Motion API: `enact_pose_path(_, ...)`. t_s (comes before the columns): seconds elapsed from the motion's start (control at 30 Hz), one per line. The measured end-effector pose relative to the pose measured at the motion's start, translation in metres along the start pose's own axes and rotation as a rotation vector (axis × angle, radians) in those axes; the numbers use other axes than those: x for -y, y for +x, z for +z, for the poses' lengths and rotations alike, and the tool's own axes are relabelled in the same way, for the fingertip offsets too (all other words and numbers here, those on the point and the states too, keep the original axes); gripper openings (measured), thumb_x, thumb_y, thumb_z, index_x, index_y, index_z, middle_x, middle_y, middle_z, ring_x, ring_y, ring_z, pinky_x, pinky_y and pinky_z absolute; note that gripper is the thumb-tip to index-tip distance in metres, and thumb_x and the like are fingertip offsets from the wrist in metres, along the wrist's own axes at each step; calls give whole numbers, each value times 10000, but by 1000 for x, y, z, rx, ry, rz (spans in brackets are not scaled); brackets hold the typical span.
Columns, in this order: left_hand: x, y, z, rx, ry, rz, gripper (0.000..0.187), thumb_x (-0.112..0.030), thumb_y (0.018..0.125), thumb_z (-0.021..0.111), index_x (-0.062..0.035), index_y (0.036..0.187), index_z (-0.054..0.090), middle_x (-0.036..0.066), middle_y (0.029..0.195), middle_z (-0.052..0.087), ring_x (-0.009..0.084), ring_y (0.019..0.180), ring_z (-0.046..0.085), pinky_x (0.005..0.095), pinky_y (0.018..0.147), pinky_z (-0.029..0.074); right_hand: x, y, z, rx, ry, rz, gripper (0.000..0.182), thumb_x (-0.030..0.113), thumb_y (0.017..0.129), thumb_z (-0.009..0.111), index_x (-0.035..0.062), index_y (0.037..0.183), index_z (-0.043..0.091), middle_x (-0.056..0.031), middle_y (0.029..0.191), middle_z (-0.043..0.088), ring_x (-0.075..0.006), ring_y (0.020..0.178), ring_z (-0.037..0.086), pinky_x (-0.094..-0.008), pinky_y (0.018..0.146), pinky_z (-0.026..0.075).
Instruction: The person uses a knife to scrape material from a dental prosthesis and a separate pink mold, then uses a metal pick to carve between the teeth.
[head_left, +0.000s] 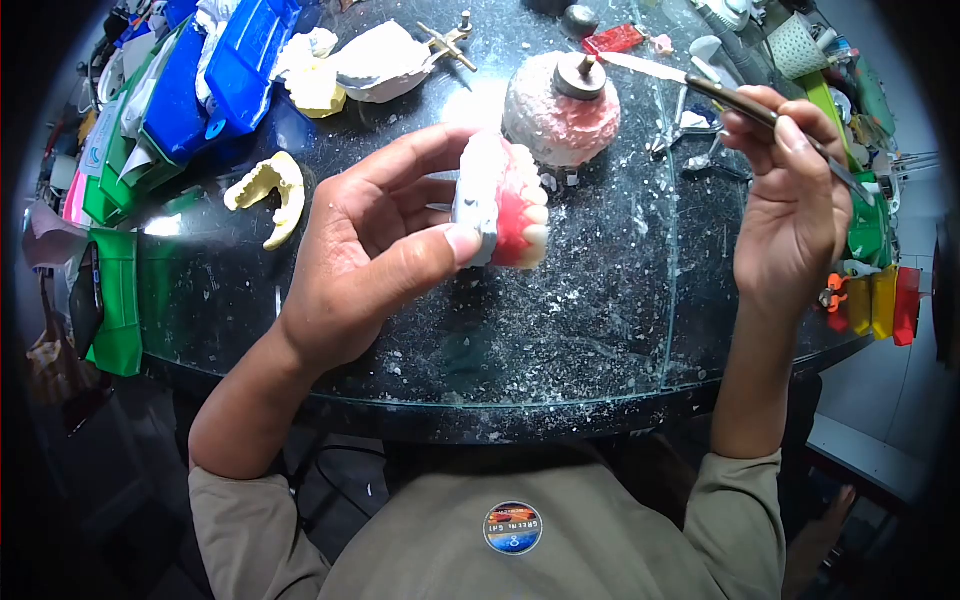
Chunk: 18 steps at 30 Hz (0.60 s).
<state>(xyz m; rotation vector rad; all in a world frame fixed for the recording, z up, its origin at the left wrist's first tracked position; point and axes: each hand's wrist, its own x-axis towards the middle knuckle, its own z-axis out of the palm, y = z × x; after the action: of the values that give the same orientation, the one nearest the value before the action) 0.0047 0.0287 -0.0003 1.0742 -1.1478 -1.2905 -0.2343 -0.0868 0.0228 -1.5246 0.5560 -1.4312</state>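
My left hand (375,240) is closed round a white plaster dental cast (478,205), thumb on its near side. Pink wax with a row of cream teeth (535,228) covers the cast's right side. In my right hand (795,190) is a dark-handled wax knife (745,103), gripped between thumb and fingers. Its pale blade points left, its tip by the metal burner (580,77) that sits on a round lump (550,120) spattered with pink and white. A red wax piece (614,40) lies just behind the blade.
A yellow horseshoe-shaped cast (285,195) lies left of my left hand. Blue bins (235,75) and a green bin (117,310) line the left side. A white plaster piece (385,62) is at the back. Yellow and red bins (883,303) stand at the right edge. White crumbs dot the dark table (450,345).
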Motion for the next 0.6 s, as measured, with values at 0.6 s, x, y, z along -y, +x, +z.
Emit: enact_pose_path(0.6,0,1,-2,-21,-11,-9,693,-230,691,581,66,1284,377,207,1147,545,251,986,590,362,914,435,-6,1,7,-44,34,33,178,39,839,520,-68,981,515,-227,942,607,-256,772,644,-353,754,532)
